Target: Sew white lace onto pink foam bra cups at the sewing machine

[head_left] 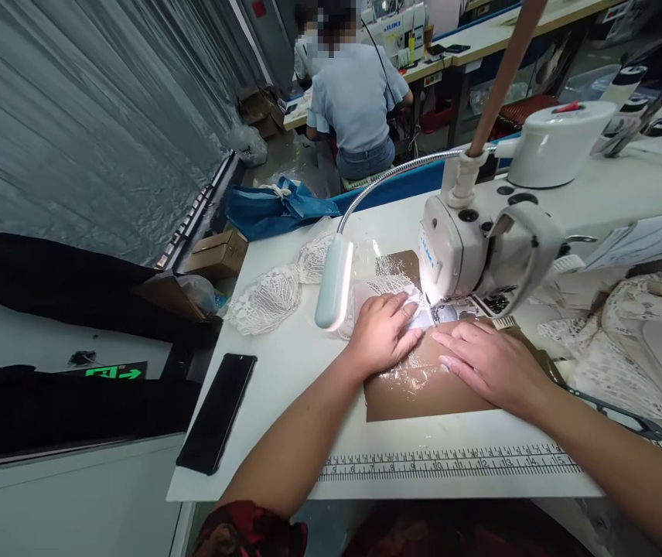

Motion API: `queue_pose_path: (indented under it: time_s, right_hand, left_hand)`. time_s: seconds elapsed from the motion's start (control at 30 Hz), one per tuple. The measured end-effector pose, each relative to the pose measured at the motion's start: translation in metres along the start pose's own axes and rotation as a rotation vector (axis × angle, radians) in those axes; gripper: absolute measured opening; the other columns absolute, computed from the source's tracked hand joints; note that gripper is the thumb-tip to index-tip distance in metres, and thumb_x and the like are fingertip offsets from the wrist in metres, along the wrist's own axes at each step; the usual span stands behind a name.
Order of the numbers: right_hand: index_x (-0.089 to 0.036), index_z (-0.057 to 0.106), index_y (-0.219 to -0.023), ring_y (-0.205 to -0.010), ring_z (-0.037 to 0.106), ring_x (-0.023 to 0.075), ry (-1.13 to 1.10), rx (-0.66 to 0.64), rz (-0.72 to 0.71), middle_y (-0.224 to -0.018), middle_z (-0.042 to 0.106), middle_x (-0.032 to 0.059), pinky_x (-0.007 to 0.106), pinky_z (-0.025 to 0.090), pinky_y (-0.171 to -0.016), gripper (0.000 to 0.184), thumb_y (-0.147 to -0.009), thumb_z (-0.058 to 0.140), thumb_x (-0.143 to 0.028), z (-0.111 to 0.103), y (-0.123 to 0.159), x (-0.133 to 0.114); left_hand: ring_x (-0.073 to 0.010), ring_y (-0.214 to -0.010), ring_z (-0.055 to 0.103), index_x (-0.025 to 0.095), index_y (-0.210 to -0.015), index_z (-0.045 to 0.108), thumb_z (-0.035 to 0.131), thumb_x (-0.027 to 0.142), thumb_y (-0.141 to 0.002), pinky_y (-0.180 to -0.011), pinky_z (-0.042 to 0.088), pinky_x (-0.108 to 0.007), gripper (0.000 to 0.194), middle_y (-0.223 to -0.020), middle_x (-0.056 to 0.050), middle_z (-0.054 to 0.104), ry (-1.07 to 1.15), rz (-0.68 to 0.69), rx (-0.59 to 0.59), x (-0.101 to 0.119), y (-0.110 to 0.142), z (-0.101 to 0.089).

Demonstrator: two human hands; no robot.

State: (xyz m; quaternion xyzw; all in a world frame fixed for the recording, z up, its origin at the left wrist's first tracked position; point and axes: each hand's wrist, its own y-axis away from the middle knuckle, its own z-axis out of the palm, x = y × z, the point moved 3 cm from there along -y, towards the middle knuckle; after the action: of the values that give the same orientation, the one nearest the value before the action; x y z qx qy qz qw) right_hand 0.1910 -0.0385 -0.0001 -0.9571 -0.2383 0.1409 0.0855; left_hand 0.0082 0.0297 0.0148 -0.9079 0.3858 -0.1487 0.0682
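Note:
My left hand lies with fingers spread on a piece of white lace fabric, left of the needle area of a white sewing machine. Stretched out over the brown sheet taped to the table is my right hand, palm down, its fingertips just in front of the presser foot. Neither hand has anything gripped that I can see. White lace bra cups lie joined to the left of the lamp head. The fabric under the foot is partly hidden by my fingers and the machine.
A black phone lies at the table's left edge. A printed ruler runs along the front. More lace pieces are heaped on the right beside scissors-like dark handles. Beyond the table a seated person faces away.

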Motion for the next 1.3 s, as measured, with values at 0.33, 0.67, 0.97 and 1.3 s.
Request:
queue_pose_path:
  time_s: [0.33, 0.67, 0.97, 1.3]
  right_hand:
    - [-0.02, 0.063, -0.116, -0.087, 0.056, 0.022, -0.052, -0.154, -0.054, -0.092, 0.061, 0.0067, 0.034, 0.044, -0.073, 0.028, -0.093, 0.047, -0.025, -0.033, 0.005, -0.013]
    - [-0.019, 0.057, -0.12, -0.094, 0.057, 0.0193, -0.307, -0.054, -0.063, -0.105, 0.062, 0.0094, 0.034, 0.046, -0.082, 0.029, -0.093, 0.048, -0.024, -0.075, 0.09, -0.009]
    - [-0.018, 0.063, -0.113, -0.092, 0.06, 0.0194, -0.281, 0.162, -0.007, -0.102, 0.067, 0.0107, 0.035, 0.049, -0.08, 0.024, -0.093, 0.05, -0.025, -0.078, 0.134, 0.01]
    - [-0.019, 0.063, -0.112, -0.091, 0.061, 0.0183, -0.269, 0.178, -0.036, -0.101, 0.067, 0.0095, 0.034, 0.051, -0.079, 0.023, -0.094, 0.05, -0.023, -0.07, 0.135, 0.016]
  left_hand:
    - [-0.0261, -0.114, 0.058, 0.018, -0.114, 0.068, 0.05, 0.024, -0.09, -0.098, 0.047, -0.047, 0.031, -0.127, -0.012, 0.064, 0.024, -0.163, 0.081, -0.013, 0.008, -0.006]
    - [-0.0253, -0.11, 0.064, 0.02, -0.093, 0.071, 0.043, 0.025, -0.09, -0.093, 0.055, -0.042, 0.029, -0.116, -0.008, 0.07, 0.097, -0.075, -0.036, -0.016, 0.042, -0.038]
    - [-0.0273, -0.11, 0.064, 0.025, -0.093, 0.069, 0.046, 0.034, -0.092, -0.089, 0.058, -0.042, 0.025, -0.118, -0.007, 0.069, 0.063, -0.04, -0.035, -0.011, 0.058, -0.038]
    - [-0.0247, -0.109, 0.064, 0.023, -0.094, 0.066, 0.043, 0.03, -0.094, -0.089, 0.057, -0.04, 0.024, -0.118, -0.007, 0.068, 0.026, -0.064, -0.062, 0.001, 0.059, -0.039]
